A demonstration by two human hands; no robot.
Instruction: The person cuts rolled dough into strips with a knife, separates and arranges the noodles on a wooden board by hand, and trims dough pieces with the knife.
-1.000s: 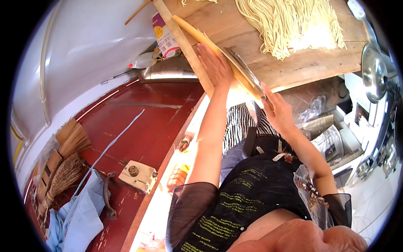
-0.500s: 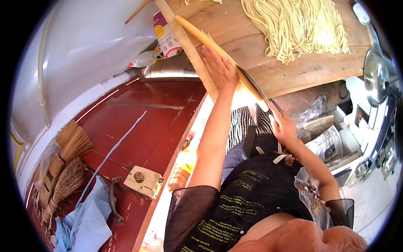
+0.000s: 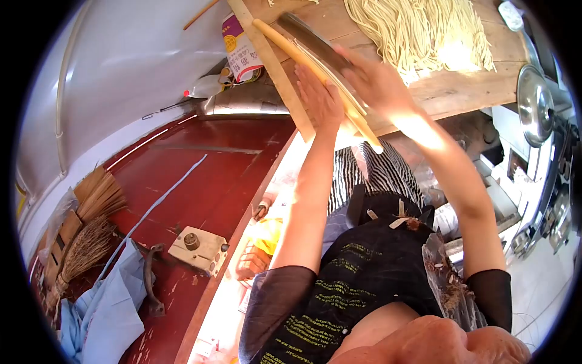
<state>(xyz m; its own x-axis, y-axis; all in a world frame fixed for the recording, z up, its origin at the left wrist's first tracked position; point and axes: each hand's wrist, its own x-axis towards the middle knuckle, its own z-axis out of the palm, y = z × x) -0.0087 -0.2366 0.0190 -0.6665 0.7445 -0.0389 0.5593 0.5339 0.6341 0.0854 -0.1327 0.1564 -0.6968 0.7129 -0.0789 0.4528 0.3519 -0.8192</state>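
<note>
My left hand lies flat, fingers spread, on a long pale rolling pin that runs diagonally over the front of the wooden board. Thin cut strips lie close along the pin's right side. A wide dark metal blade is just beyond them, with my right hand closed at its near end; the handle is hidden by the fingers. A spread of long pale noodles rests farther back on the board.
A wooden strip edges the board, beside a printed bag and a bottle. The red surface at left bears brooms, a blue cloth and a switch box. A metal lid is at right.
My right hand and the blade have moved up and away, from the pin's near end to beyond its middle. A thin strip now shows beside the pin. My left hand stays on the pin.
</note>
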